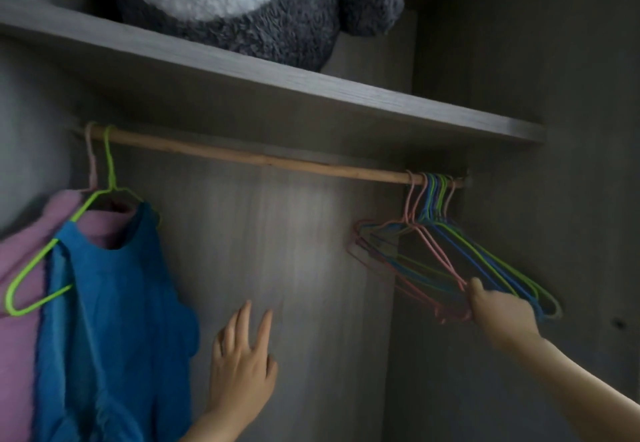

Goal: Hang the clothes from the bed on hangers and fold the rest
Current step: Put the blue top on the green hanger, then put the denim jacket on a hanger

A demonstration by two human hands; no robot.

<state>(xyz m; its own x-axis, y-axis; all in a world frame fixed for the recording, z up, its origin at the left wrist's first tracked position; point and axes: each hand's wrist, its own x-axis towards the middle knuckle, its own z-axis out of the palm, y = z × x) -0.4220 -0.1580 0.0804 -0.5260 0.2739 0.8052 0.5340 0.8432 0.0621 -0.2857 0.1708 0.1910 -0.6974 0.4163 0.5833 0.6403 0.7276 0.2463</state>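
Gripping the bunched empty wire hangers [433,254] by their lower corner at lower right, the right hand [498,310] curls its fingers round them; their hooks sit up-left on the wooden rod [242,155]. The left hand [239,369], fingers spread, hovers well apart.

left hand [242,365]: bare, wrist [221,410] uncovered | right hand [500,313]: blurred, seemingly bare, forearm [575,375] uncovered to frame edge

No text, label, brand, number or sign can be read anywhere in view.
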